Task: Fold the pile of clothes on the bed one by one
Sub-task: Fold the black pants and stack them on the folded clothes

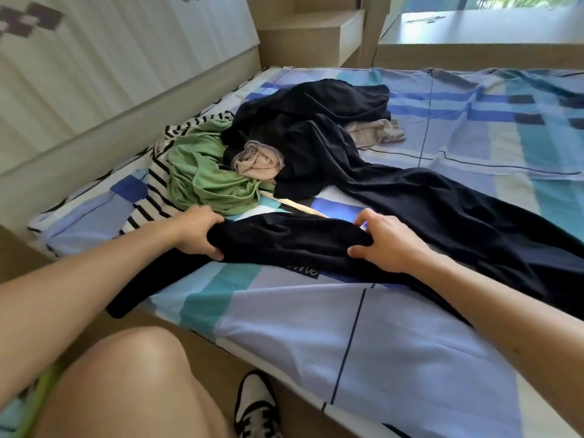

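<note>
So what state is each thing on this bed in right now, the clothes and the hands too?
Black soft garment at the near edge: unfolded, one end hanging off the bed.
Left hand: grips the black garment.
Right hand: grips it too.
Green soft garment: crumpled, unfolded.
Black-and-white striped garment: unfolded, partly under the green one.
Beige dark-trimmed garment: bunched up, unfolded.

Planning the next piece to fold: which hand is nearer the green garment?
Left. The left hand grips the black garment just in front of the green garment; the right hand grips it farther right, well clear of the green one.
</note>
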`<action>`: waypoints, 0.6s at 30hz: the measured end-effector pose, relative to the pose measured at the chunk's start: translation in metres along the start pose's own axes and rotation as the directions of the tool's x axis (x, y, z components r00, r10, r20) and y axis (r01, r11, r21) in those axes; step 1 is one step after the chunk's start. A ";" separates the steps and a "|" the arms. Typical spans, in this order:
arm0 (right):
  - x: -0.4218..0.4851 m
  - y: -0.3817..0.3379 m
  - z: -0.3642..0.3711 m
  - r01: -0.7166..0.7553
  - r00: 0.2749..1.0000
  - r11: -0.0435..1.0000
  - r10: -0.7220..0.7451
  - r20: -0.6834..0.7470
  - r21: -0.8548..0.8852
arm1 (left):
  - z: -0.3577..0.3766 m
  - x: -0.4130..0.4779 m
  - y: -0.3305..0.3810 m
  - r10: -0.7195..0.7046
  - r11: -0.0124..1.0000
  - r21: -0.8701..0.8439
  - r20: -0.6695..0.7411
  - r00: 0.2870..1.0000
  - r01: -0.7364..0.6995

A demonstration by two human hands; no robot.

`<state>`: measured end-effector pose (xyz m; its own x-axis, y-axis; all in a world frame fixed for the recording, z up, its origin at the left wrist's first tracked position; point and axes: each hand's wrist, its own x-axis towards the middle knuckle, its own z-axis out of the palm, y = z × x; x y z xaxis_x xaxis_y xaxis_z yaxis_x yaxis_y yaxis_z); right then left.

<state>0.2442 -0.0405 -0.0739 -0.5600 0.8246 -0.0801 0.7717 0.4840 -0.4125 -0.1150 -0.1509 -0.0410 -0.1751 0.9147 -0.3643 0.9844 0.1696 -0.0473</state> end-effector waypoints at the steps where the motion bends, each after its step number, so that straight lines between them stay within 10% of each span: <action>1: 0.005 -0.001 0.000 -0.018 1.000 1.000 0.019 -0.014 0.013 | 0.000 0.003 0.000 0.004 1.000 -0.012 -0.053 0.999 -0.005; 5: 0.009 0.003 -0.021 -0.072 0.973 0.981 0.109 -0.203 0.181 | -0.031 0.015 0.012 0.004 0.999 -0.047 -0.381 0.924 -0.024; 12: -0.013 0.002 -0.084 0.080 0.820 0.967 0.074 -0.568 0.242 | -0.113 0.004 0.009 0.234 0.966 0.259 -0.848 0.476 -0.014; 15: -0.027 0.003 -0.076 0.153 0.850 0.970 -0.031 -0.526 0.189 | -0.080 -0.005 -0.008 0.396 0.912 0.389 -0.758 0.519 -0.127; 18: -0.039 0.010 -0.055 0.307 0.906 0.947 -0.260 -0.335 0.097 | -0.026 -0.010 -0.036 0.424 0.897 0.316 -0.424 0.800 -0.308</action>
<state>0.2897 -0.0517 -0.0250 -0.6069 0.7192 0.3383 0.5292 0.6832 -0.5031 -0.1488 -0.1567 -0.0112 0.2695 0.9594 0.0832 0.9431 -0.2454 -0.2242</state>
